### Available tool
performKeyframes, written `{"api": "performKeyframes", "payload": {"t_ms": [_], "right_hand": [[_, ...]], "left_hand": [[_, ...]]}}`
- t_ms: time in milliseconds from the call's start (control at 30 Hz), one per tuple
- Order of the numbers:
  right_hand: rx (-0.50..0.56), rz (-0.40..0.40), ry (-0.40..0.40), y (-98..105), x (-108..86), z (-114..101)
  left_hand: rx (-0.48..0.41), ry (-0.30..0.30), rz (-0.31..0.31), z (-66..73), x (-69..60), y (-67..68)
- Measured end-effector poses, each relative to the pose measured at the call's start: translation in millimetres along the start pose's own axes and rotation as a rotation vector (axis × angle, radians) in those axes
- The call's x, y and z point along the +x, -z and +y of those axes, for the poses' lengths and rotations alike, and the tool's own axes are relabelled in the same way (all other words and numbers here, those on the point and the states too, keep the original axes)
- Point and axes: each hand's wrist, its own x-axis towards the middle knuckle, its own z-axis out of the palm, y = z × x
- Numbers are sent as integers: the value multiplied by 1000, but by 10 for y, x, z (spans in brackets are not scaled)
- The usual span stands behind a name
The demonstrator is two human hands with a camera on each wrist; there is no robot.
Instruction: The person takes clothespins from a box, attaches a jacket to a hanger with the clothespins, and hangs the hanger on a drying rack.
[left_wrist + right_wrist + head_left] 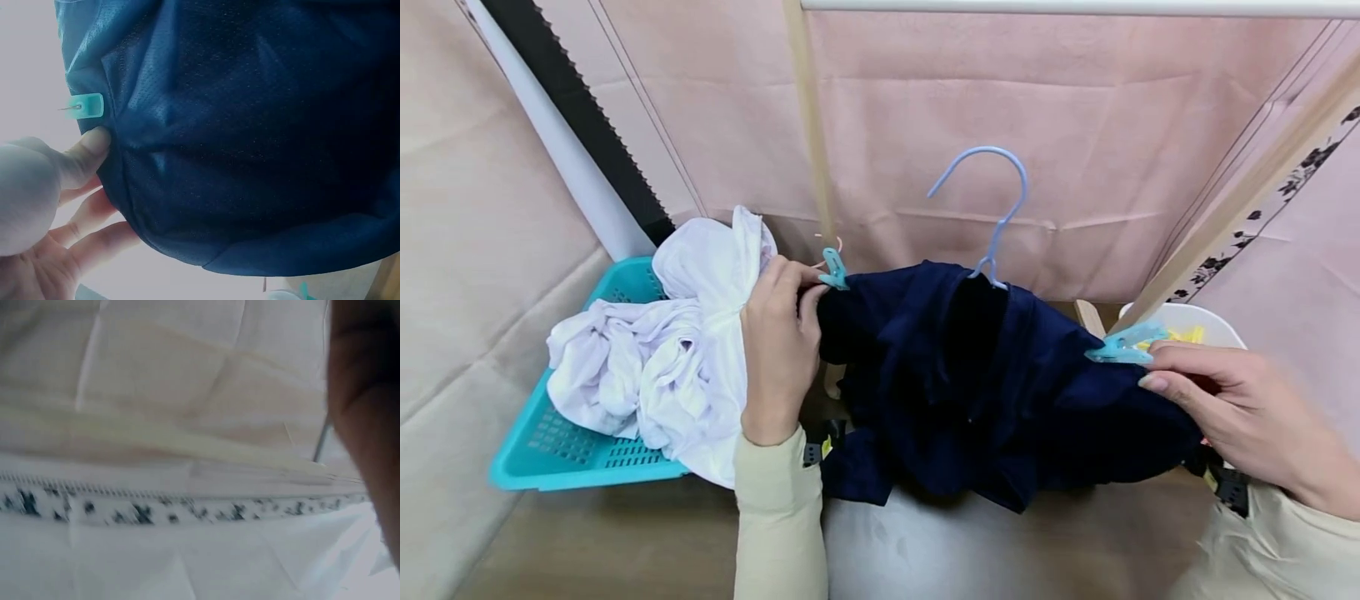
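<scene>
1. Between the left hand point(778, 350) and right hand point(1247, 408): navy garment point(1045, 375) on a blue hanger point(1023, 187), hook poking up free at the neck, presumably so it's catchable.
2. Left hand pinches the garment edge beside the left clip point(833, 268); likely keeps that side taut.
3. Right hand pinches by the right clip point(1123, 346); can't tell if cloth, clip or both. Clips probably stop slipping.
4. Left: white clothes point(685, 358) heaped in a teal basket point(595, 482), seemingly parked within reach.
5. Right, beyond right hand: white bowl point(1221, 331), yellow pieces inside.

Two hands point(781, 342) point(1255, 408), one hanger point(1023, 185), one basket point(602, 478)
</scene>
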Motion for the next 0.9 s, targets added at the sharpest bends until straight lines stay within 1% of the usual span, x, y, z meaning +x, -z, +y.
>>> {"api": "performKeyframes", "payload": {"t_ms": [67,133,167,233,300,367,400,533,600,667,733,833,900], "right_hand": [[22,-27,76,-31,37,4],[94,-52,90,-69,66,21],[163,-65,80,-89,79,27],[359,-84,59,-132,100,47],[569,-106,32,-164,119,62],[810,-142,-7,-177,124,71],[912,-166,-20,-171,120,77],[1170,-239,-97,-94,87,78],[1229,-251,-120,-45,63,79],[1278,-266,-140,3,34,92],[1338,-279,-156,56,-7,127],[1398,-275,-193,138,-95,206],[1416,-253,-219,193,-160,257]], "left_hand": [[-7,10,1,-9,11,18],[-21,17,-8,-21,16,22],[-32,20,-14,-24,17,24],[-55,27,-19,-32,14,21],[-71,35,-18,-35,11,16],[-81,43,-21,-27,13,12],[-84,47,-24,-20,14,9],[-88,60,-61,39,12,5],[-72,68,-96,78,-6,16],[-45,75,-154,118,-31,33],[-7,86,-242,164,-64,52],[64,102,-406,246,-135,59],[119,117,-539,317,-214,43]]}}
